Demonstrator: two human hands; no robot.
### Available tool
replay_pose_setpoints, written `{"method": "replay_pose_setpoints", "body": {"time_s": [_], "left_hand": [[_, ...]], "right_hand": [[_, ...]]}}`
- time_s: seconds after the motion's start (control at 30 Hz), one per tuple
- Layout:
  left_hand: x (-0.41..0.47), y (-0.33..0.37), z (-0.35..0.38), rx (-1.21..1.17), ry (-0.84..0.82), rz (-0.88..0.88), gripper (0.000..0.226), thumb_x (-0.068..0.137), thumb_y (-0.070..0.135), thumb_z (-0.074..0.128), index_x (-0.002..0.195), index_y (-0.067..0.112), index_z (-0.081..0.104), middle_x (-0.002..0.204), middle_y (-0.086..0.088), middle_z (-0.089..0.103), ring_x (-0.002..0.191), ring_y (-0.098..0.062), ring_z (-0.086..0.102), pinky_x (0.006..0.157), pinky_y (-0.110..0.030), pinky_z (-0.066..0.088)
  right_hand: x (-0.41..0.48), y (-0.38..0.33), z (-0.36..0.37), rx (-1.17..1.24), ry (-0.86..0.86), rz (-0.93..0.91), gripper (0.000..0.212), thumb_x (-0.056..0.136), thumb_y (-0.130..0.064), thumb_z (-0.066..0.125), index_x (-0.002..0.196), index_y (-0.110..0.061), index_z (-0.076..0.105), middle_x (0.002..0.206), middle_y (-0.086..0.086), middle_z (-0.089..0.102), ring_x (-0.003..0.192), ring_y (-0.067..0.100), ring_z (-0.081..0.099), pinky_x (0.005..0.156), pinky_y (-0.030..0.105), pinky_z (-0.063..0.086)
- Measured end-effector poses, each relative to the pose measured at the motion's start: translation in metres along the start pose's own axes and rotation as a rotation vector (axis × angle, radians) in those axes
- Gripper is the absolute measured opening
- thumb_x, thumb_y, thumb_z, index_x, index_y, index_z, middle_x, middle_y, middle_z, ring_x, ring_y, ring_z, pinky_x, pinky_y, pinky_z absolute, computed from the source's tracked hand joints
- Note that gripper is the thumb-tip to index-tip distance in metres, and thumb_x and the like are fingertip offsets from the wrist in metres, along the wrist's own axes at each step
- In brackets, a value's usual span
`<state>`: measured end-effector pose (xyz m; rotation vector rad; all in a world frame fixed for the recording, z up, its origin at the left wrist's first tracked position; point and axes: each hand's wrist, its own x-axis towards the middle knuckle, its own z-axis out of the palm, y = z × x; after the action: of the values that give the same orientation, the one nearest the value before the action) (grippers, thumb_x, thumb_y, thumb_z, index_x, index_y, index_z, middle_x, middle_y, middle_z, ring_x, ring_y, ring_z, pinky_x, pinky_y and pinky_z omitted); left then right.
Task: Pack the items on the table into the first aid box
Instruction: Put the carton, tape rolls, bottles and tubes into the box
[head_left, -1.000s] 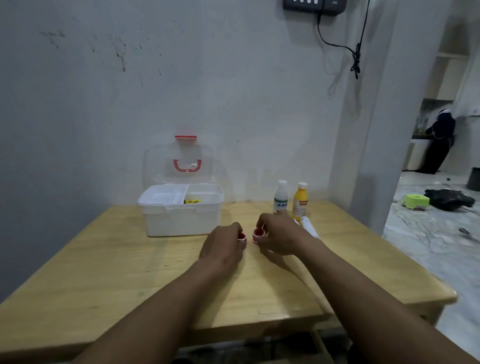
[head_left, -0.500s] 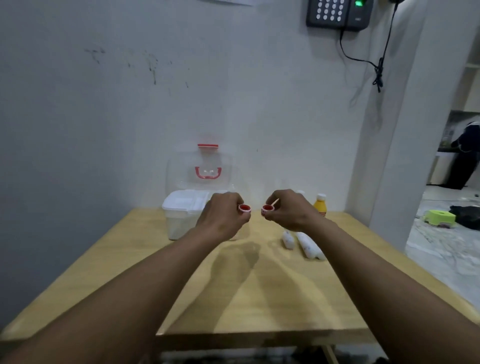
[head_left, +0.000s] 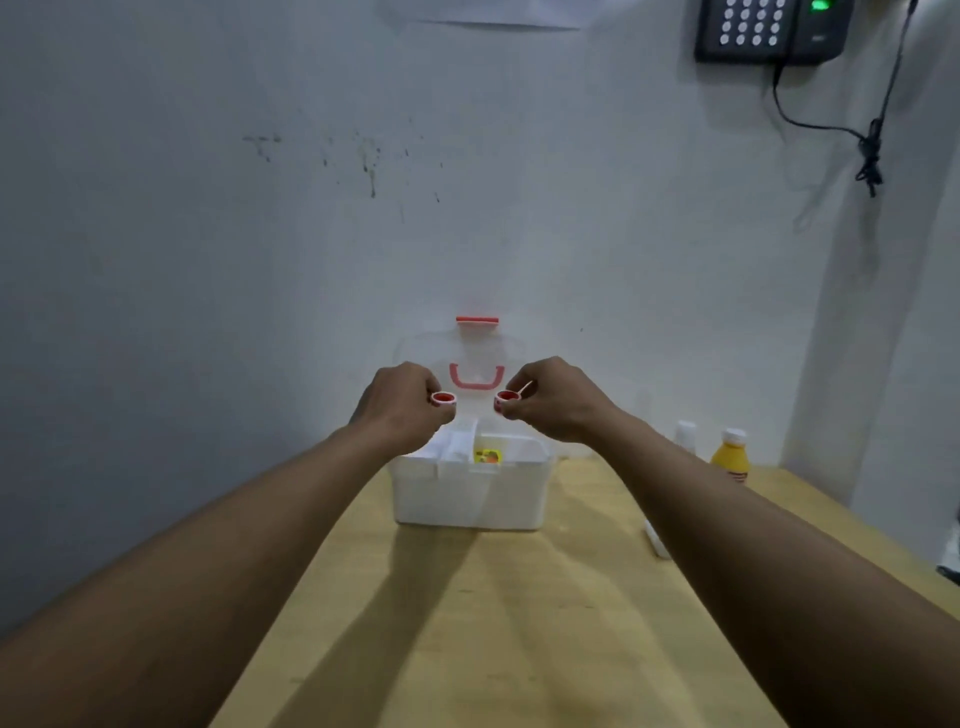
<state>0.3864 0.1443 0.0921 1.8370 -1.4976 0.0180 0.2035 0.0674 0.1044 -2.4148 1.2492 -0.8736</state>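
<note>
The white first aid box (head_left: 470, 493) stands open on the wooden table (head_left: 498, 623), its clear lid (head_left: 475, 353) with a red handle leaning up against the wall. A small yellow item (head_left: 488, 456) lies inside. My left hand (head_left: 402, 405) holds a small red-and-white roll (head_left: 443, 398) above the box's left side. My right hand (head_left: 556, 402) holds a second red-and-white roll (head_left: 507, 397) and a thin stick above its right side. A white bottle (head_left: 685, 435) and a yellow bottle (head_left: 730, 457) stand at the right, partly hidden by my right forearm.
A white tube-like item (head_left: 655, 540) lies on the table right of the box, mostly behind my right arm. The grey wall rises just behind the box. A keypad (head_left: 763, 28) with a hanging cable is mounted at the upper right.
Both hands lifted the two small rolls off the table and carried them forward and left, and now hold them above the open box. The camera view shifted so the box is centred.
</note>
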Motion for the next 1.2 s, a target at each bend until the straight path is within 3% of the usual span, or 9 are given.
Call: {"method": "replay_pose_setpoints", "body": {"time_s": [0.13, 0.4, 0.5, 0.6, 0.93, 1.1, 1.2], "left_hand": [[0.02, -0.024, 0.002, 0.016, -0.026, -0.03, 0.021, 0.083, 0.031, 0.075, 0.095, 0.013, 0.076, 0.092, -0.003, 0.074, 0.083, -0.021, 0.067, 0.081, -0.042, 0.058], [0.043, -0.06, 0.02, 0.079, -0.088, -0.073, 0.033, 0.084, 0.033, 0.075, 0.112, 0.015, 0.072, 0.111, -0.004, 0.073, 0.092, -0.021, 0.066, 0.084, -0.037, 0.056], [0.048, -0.066, 0.027, 0.079, -0.113, -0.08, 0.038, 0.084, 0.033, 0.075, 0.118, 0.017, 0.07, 0.12, -0.004, 0.069, 0.095, -0.018, 0.062, 0.079, -0.031, 0.052], [0.052, -0.068, 0.031, 0.081, -0.136, -0.09, 0.041, 0.084, 0.034, 0.075, 0.121, 0.016, 0.068, 0.124, -0.005, 0.067, 0.102, -0.021, 0.062, 0.076, -0.029, 0.046], [0.063, -0.072, 0.038, 0.134, -0.17, -0.134, 0.029, 0.077, 0.037, 0.077, 0.097, 0.016, 0.075, 0.094, -0.003, 0.073, 0.076, -0.017, 0.066, 0.072, -0.033, 0.06], [0.063, -0.072, 0.038, 0.136, -0.173, -0.146, 0.029, 0.075, 0.038, 0.076, 0.09, 0.013, 0.077, 0.084, -0.004, 0.073, 0.071, -0.02, 0.067, 0.072, -0.038, 0.062], [0.063, -0.072, 0.038, 0.124, -0.173, -0.152, 0.03, 0.077, 0.038, 0.076, 0.09, 0.011, 0.077, 0.085, -0.006, 0.074, 0.073, -0.022, 0.068, 0.073, -0.038, 0.061]], "right_hand": [[0.025, -0.008, 0.018, -0.025, -0.032, -0.037, 0.034, 0.085, -0.036, 0.074, 0.111, -0.013, 0.074, 0.109, 0.003, 0.073, 0.091, 0.017, 0.066, 0.071, 0.029, 0.049], [0.055, -0.014, 0.054, -0.048, -0.116, -0.064, 0.037, 0.088, -0.029, 0.073, 0.117, -0.006, 0.071, 0.11, 0.009, 0.073, 0.089, 0.018, 0.064, 0.076, 0.029, 0.049], [0.064, -0.018, 0.067, -0.031, -0.14, -0.053, 0.046, 0.086, -0.026, 0.075, 0.125, -0.004, 0.064, 0.121, 0.011, 0.068, 0.104, 0.023, 0.064, 0.09, 0.031, 0.05], [0.072, -0.019, 0.078, -0.054, -0.164, -0.066, 0.041, 0.085, -0.027, 0.075, 0.118, -0.003, 0.067, 0.116, 0.011, 0.07, 0.101, 0.021, 0.066, 0.097, 0.038, 0.05], [0.083, -0.013, 0.099, -0.105, -0.187, -0.08, 0.036, 0.085, -0.029, 0.075, 0.112, -0.004, 0.071, 0.107, 0.01, 0.073, 0.089, 0.021, 0.069, 0.088, 0.036, 0.056], [0.08, -0.014, 0.099, -0.124, -0.181, -0.098, 0.04, 0.082, -0.029, 0.077, 0.113, -0.003, 0.071, 0.105, 0.011, 0.073, 0.086, 0.021, 0.069, 0.083, 0.035, 0.056], [0.08, -0.013, 0.1, -0.14, -0.186, -0.095, 0.033, 0.085, -0.027, 0.075, 0.109, -0.004, 0.073, 0.1, 0.01, 0.075, 0.082, 0.021, 0.07, 0.083, 0.037, 0.058]]}}
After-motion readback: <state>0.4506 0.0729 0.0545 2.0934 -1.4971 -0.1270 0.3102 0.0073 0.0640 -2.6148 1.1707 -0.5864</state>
